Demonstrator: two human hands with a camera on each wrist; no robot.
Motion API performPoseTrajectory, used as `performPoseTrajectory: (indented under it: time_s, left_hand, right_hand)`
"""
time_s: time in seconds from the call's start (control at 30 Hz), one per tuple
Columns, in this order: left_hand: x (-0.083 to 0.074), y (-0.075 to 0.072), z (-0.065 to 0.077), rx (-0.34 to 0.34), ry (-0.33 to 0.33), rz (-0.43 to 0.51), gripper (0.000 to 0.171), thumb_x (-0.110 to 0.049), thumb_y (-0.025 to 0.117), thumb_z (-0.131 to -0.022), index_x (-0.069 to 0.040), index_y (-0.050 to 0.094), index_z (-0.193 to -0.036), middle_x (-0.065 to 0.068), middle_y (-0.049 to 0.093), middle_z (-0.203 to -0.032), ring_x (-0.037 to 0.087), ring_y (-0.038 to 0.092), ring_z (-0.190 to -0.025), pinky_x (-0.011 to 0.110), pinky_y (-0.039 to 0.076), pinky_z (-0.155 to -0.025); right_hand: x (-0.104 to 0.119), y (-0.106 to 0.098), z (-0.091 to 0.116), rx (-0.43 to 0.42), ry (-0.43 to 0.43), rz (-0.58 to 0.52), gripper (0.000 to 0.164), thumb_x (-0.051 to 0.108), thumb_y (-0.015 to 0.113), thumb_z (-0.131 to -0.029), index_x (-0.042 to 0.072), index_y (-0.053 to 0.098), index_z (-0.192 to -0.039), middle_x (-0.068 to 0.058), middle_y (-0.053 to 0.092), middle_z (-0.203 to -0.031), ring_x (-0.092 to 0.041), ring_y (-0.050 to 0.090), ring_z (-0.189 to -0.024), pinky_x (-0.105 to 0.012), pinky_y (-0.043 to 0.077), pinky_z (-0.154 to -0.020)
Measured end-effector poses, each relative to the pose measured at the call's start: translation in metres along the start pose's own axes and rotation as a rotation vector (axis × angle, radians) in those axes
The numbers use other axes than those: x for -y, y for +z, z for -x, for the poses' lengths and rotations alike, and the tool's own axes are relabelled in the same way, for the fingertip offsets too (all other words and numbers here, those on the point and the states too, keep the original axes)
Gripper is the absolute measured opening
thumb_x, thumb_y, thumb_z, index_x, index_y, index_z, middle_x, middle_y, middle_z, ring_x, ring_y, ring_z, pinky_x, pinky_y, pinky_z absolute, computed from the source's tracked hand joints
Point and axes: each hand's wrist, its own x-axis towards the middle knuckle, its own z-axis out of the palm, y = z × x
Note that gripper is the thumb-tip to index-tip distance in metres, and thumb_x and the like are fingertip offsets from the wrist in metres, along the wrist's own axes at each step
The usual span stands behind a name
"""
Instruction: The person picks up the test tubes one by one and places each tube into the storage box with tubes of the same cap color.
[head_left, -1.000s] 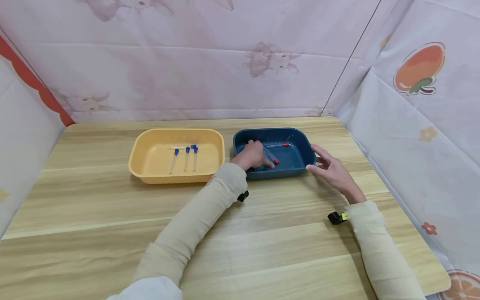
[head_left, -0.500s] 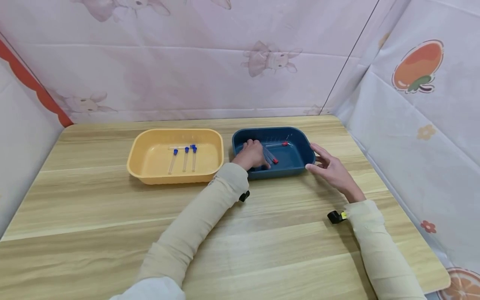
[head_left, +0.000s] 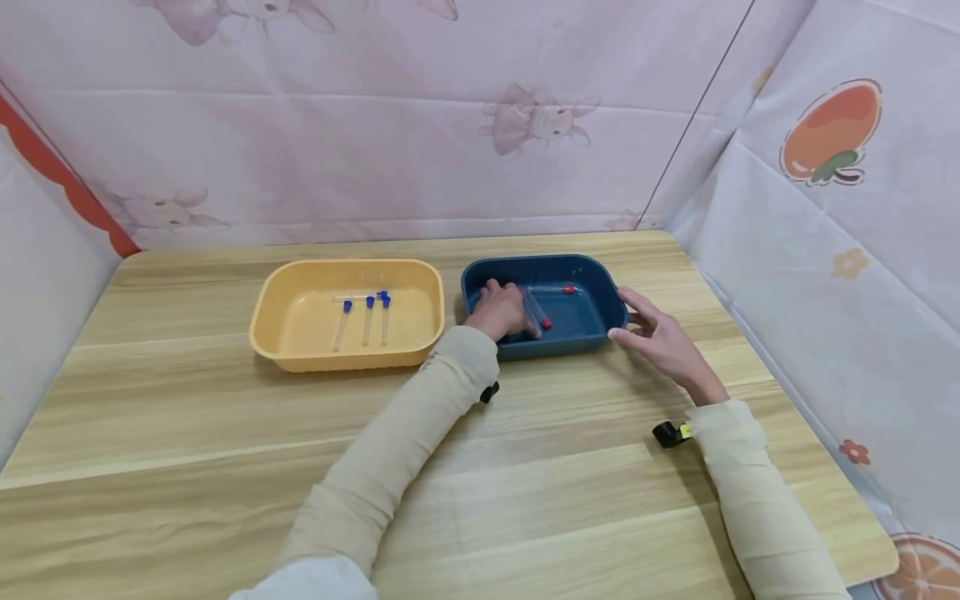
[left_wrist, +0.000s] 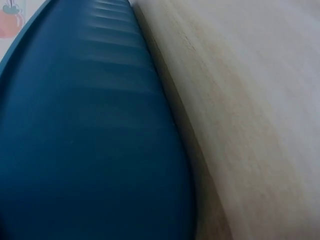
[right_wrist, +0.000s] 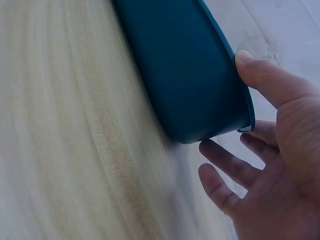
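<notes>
In the head view my left hand reaches down into the dark blue bin, its fingers bent toward the floor at the left end. What lies under the palm is hidden. Clear tubes with red caps lie right beside the thumb, and another red-capped tube rests near the back wall. My right hand touches the bin's right end from outside. In the right wrist view its thumb sits at the rim of the blue bin, the other fingers loosely spread by the end wall.
Left of the blue bin stands a yellow bin holding several clear tubes with blue caps. Both bins are toward the back of a wooden table. Printed cloth walls rise behind and at both sides.
The left thumb has drawn in slightly toward the fingers inside the blue bin. My right hand keeps its place at the bin's end. The head view has shifted a little.
</notes>
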Motion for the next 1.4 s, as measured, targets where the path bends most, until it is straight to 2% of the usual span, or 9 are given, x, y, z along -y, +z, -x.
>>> performPoseTrajectory:
  time_s: [0.13,0.27,0.47,0.67,0.83,0.93,1.13,1.23,1.4]
  left_hand:
    - [0.000,0.002,-0.001,-0.014,-0.008,-0.009,0.082,-0.050,0.083,-0.086,-0.007,0.046,-0.146,0.022,0.037,-0.146,0.034,0.039,-0.134,0.045,0.042,-0.109]
    - [0.000,0.005,-0.003,-0.027,-0.004,-0.045,0.085,-0.057,0.081,-0.084,-0.008,0.048,-0.145,0.021,0.039,-0.145,0.033,0.042,-0.130,0.045,0.044,-0.106]
    - [0.000,0.005,-0.002,-0.028,0.013,-0.050,0.088,-0.060,0.081,-0.083,-0.010,0.048,-0.147,0.020,0.041,-0.144,0.032,0.042,-0.128,0.044,0.045,-0.104]
    - [0.002,-0.002,0.000,0.030,0.046,-0.016,0.091,-0.051,0.083,-0.085,-0.007,0.041,-0.153,0.022,0.036,-0.151,0.035,0.035,-0.139,0.044,0.040,-0.112]
    - [0.006,-0.013,0.000,0.084,0.125,0.054,0.076,-0.037,0.083,-0.089,-0.004,0.045,-0.146,0.022,0.045,-0.141,0.037,0.038,-0.134,0.044,0.039,-0.111]
    - [0.007,-0.018,0.000,0.111,0.163,0.059,0.069,-0.032,0.080,-0.092,-0.003,0.047,-0.145,0.020,0.049,-0.140,0.036,0.040,-0.134,0.043,0.040,-0.111]
    - [0.009,-0.028,0.000,0.156,0.172,0.080,0.084,-0.028,0.073,-0.098,-0.001,0.026,-0.162,0.015,0.034,-0.164,0.031,0.031,-0.150,0.041,0.033,-0.120]
    - [0.009,-0.034,0.002,0.172,0.152,0.125,0.086,-0.027,0.071,-0.101,-0.004,0.017,-0.165,0.013,0.028,-0.168,0.028,0.028,-0.153,0.042,0.031,-0.121]
    - [0.011,-0.043,0.011,0.182,0.147,0.164,0.084,-0.027,0.068,-0.102,-0.007,0.015,-0.166,0.012,0.027,-0.168,0.026,0.030,-0.152,0.043,0.032,-0.121]
  right_hand:
    - [-0.001,0.000,0.000,0.002,0.001,0.011,0.076,0.026,0.070,-0.101,0.014,0.030,-0.164,-0.005,0.026,-0.169,-0.035,0.048,-0.139,-0.044,0.040,-0.114]
    - [-0.001,0.000,0.000,0.004,0.004,0.020,0.076,0.027,0.070,-0.101,0.015,0.029,-0.164,-0.005,0.026,-0.169,-0.035,0.047,-0.139,-0.045,0.039,-0.114]
    - [-0.001,0.000,0.000,0.007,0.014,0.013,0.076,0.027,0.070,-0.101,0.017,0.029,-0.165,-0.003,0.025,-0.169,-0.033,0.048,-0.139,-0.036,0.041,-0.113]
    - [0.000,0.000,0.001,0.008,0.017,0.020,0.077,0.029,0.070,-0.101,0.017,0.029,-0.165,-0.003,0.026,-0.169,-0.033,0.048,-0.139,-0.033,0.042,-0.112]
    - [0.000,0.000,0.001,0.005,0.016,0.024,0.076,0.029,0.070,-0.101,0.016,0.029,-0.164,-0.004,0.026,-0.169,-0.034,0.047,-0.140,-0.037,0.041,-0.113]
    - [0.001,0.000,0.001,0.006,0.015,0.027,0.077,0.028,0.070,-0.101,0.015,0.029,-0.164,-0.005,0.026,-0.169,-0.035,0.046,-0.140,-0.034,0.041,-0.113]
    - [0.001,0.002,0.000,0.005,0.005,-0.001,0.076,0.026,0.071,-0.101,0.016,0.030,-0.164,-0.006,0.026,-0.169,-0.037,0.048,-0.138,-0.010,0.042,-0.099]
    - [0.001,0.002,0.000,0.007,-0.002,-0.018,0.076,0.025,0.070,-0.101,0.016,0.029,-0.164,-0.006,0.025,-0.170,-0.037,0.049,-0.136,-0.007,0.042,-0.094]
    - [0.003,0.001,0.001,0.015,-0.005,-0.030,0.076,0.023,0.070,-0.101,0.017,0.028,-0.165,-0.007,0.023,-0.170,-0.037,0.049,-0.136,-0.007,0.044,-0.093]
